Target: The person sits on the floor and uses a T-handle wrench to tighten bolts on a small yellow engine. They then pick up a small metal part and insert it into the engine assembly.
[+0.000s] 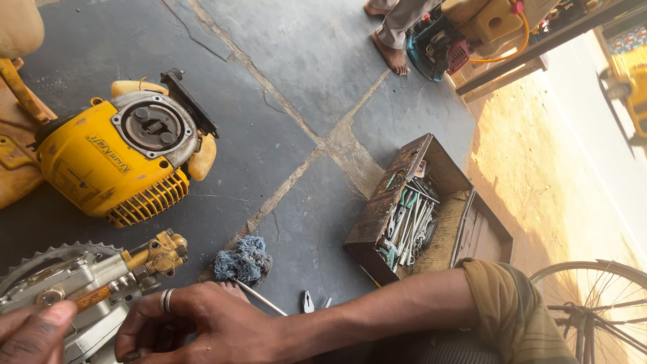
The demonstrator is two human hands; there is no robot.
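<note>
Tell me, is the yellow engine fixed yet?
Not yet. The yellow engine lies aside on the floor, its clutch end uncovered. The right hand and left hand are on the gear head with its toothed blade. The toolbox sits open, pliers out.

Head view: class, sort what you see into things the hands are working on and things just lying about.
In hand:
left hand
right hand
metal gear assembly
thin metal rod

Lying about:
yellow engine
blue rag
toolbox
pliers
bicycle wheel
</note>
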